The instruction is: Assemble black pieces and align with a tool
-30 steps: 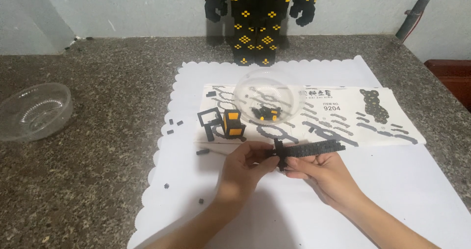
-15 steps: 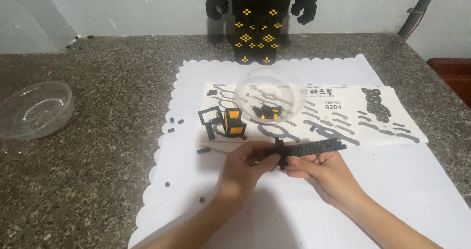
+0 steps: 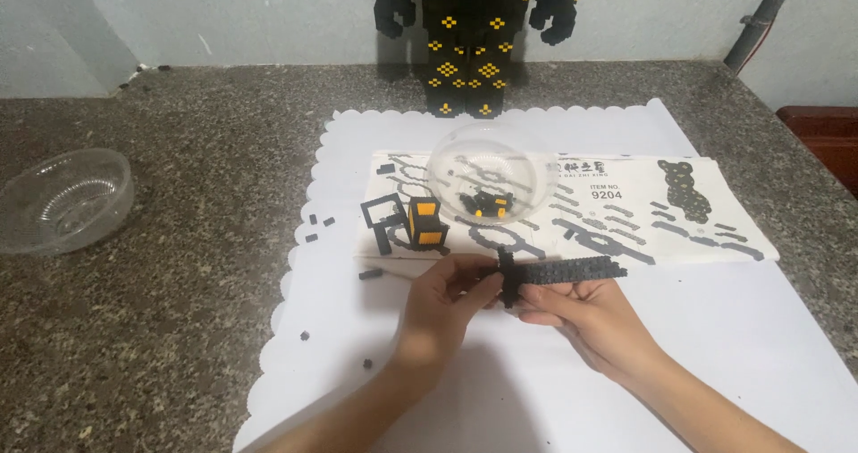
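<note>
My left hand [image 3: 444, 303] and my right hand [image 3: 588, 314] hold between them a long black strip of small building blocks [image 3: 559, 272] above a white scalloped paper mat [image 3: 500, 390]. The left fingers pinch its left end, where a short black piece crosses it. The right hand supports the strip from below. Just beyond lie a small black and orange block assembly [image 3: 422, 222] and a black frame piece [image 3: 382, 219] on a printed instruction sheet [image 3: 626, 216]. A clear bowl [image 3: 490, 178] holding a few small black and orange blocks rests on that sheet.
A large black figure with yellow dots [image 3: 472, 33] stands at the back against the wall. An empty clear plastic bowl [image 3: 61, 198] sits at the left on the speckled granite counter [image 3: 161, 310]. Loose black bits [image 3: 315, 225] dot the mat's left side.
Hardly anything differs; both hands stay on the black strip in the same spot, with only slight shifts of the fingers.
</note>
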